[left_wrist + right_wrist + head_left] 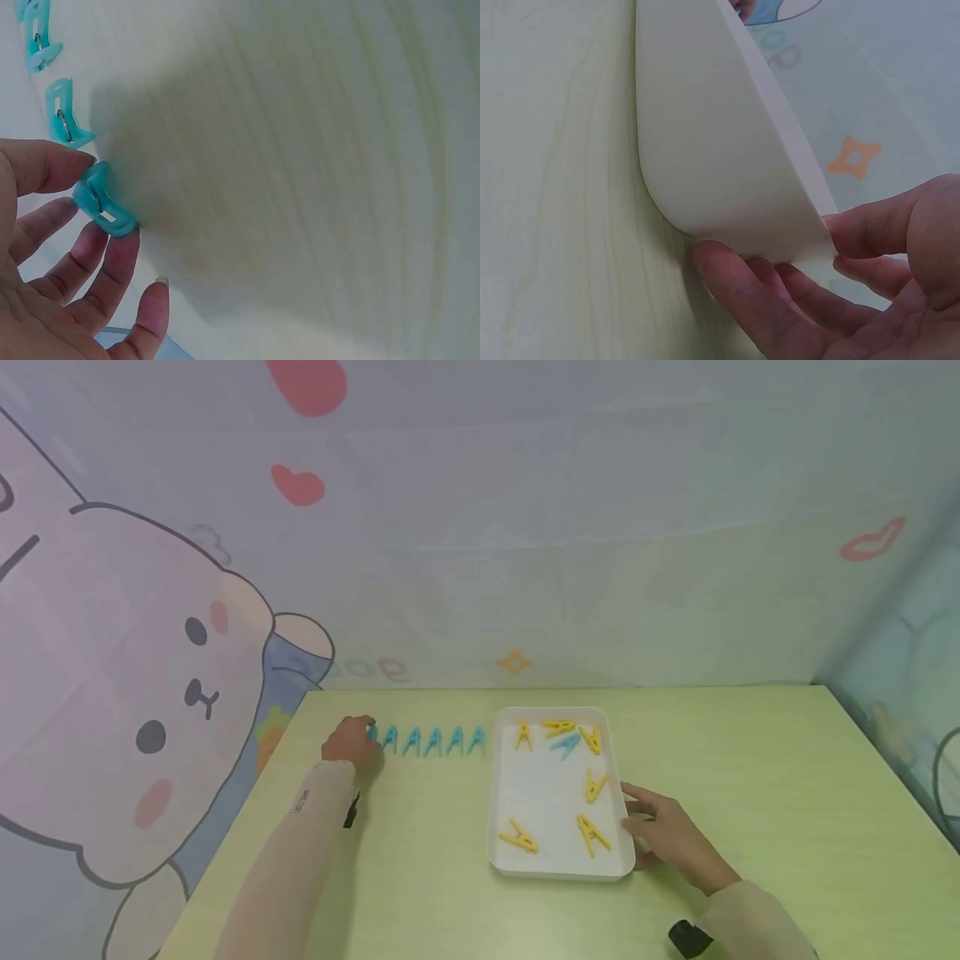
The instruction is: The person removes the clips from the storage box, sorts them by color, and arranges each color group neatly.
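Observation:
In the head view, my left hand (350,742) is at the left end of a row of teal clothespins (432,742). Its thumb and fingers pinch the endmost teal clothespin (105,201), which the left wrist view shows lying between the fingertips. To the right of the row is a white tray (540,793) with several yellow clothespins (592,835) and one teal clothespin (567,744) in it. My right hand (667,835) holds the tray by its right side, thumb at the rim and fingers along the outer wall (705,135).
Everything lies on a pale yellow-green table (750,760) with wood grain. A printed cloth (570,543) with hearts and a cartoon animal hangs behind the table and down its left side. A black strap end (688,938) shows by the right sleeve.

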The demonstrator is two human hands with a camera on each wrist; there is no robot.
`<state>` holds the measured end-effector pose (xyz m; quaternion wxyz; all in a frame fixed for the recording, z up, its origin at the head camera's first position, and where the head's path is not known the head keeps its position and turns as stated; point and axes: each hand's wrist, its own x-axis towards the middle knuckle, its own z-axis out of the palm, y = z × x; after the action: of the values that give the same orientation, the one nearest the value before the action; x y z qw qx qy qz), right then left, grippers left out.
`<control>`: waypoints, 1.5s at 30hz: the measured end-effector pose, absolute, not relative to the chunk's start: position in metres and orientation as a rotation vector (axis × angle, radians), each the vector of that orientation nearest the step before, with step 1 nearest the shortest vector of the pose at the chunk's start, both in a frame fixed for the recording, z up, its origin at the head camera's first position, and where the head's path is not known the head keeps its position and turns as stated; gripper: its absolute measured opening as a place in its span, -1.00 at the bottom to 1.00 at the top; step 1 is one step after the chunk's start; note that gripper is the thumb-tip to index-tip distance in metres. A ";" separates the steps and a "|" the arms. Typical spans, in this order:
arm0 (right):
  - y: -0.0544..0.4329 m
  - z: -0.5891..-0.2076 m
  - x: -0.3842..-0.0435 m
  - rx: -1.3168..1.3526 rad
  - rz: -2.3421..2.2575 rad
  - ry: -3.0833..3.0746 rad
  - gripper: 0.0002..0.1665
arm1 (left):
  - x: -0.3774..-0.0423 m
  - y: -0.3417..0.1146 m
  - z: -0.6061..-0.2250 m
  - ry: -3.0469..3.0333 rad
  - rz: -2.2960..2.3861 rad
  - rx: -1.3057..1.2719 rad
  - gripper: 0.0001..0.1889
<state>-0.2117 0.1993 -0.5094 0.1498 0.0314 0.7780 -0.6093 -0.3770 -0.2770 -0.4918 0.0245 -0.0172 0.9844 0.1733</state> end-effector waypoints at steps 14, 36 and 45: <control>0.198 -0.511 -0.209 0.121 -1.735 2.245 -0.26 | -0.376 -0.276 -0.495 3.038 0.486 -0.074 -0.47; 0.199 -0.510 -0.211 0.073 -1.736 2.263 -0.27 | -0.382 -0.228 -0.468 3.330 1.006 0.206 -0.24; 0.199 -0.509 -0.213 0.063 -1.738 2.260 -0.26 | -0.359 -0.184 -0.470 3.273 0.960 0.837 -0.31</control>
<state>-0.2127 0.1989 -0.5094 0.1444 0.0219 0.7843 -0.6030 -0.3588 -0.1838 -0.4703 -0.1844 0.2343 0.9159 0.2687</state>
